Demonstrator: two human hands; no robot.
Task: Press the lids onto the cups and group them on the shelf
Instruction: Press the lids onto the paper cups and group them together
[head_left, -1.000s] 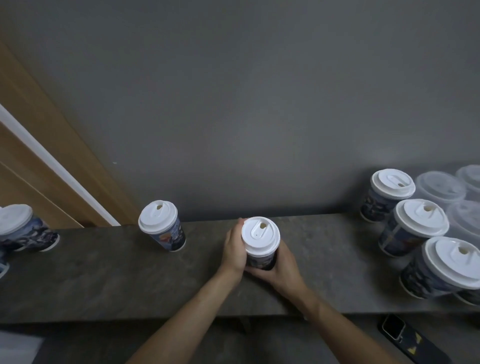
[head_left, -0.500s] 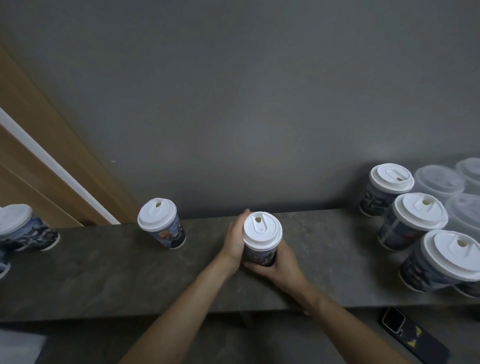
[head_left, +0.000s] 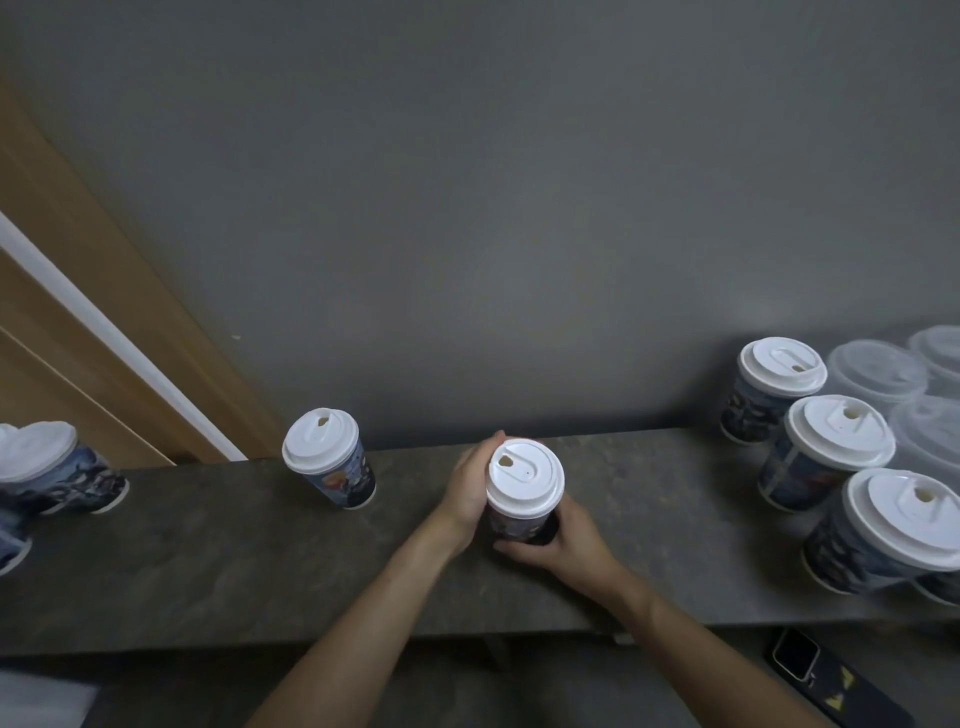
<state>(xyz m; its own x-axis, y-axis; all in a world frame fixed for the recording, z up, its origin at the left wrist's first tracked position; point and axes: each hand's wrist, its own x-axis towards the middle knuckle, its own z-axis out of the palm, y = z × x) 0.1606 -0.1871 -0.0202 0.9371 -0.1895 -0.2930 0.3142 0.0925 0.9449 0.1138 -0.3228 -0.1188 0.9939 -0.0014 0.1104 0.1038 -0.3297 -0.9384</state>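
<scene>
The middle cup (head_left: 521, 526) stands upright on the dark stone-look shelf (head_left: 208, 561), just right of the frame's centre and in its lower half; its white lid (head_left: 524, 478) sits on top with the sip hole toward the upper left; how firmly the lid is seated cannot be told. The left hand (head_left: 470, 491) wraps the cup's left side, fingers curved up along the lid's rim; the right hand (head_left: 566, 540) clasps the cup's lower right, thumb curled across the front near the base; so both hands are grasping the cup.

Left of it and well apart, a lone cup (head_left: 345, 480) with its own lid stands near the wall edge of the shelf; at the far left of the frame 2 edge cups (head_left: 67, 478) show, lidded and partly cut off. At the right, 3 grouped cups stand close together, all lidded: the back cup (head_left: 753, 410) by the wall, the centre cup (head_left: 800, 473) below it, the front cup (head_left: 857, 556) lowest and nearest the frame's right edge; just beside them, at the right edge, are clear plastic lids (head_left: 878, 371), what they cover being hidden. Below the shelf, in the lower right corner, lies a phone (head_left: 831, 680); a grey wall (head_left: 467, 208) fills the upper frame; a wooden panel (head_left: 78, 312) with a white strip slants across the upper left.
</scene>
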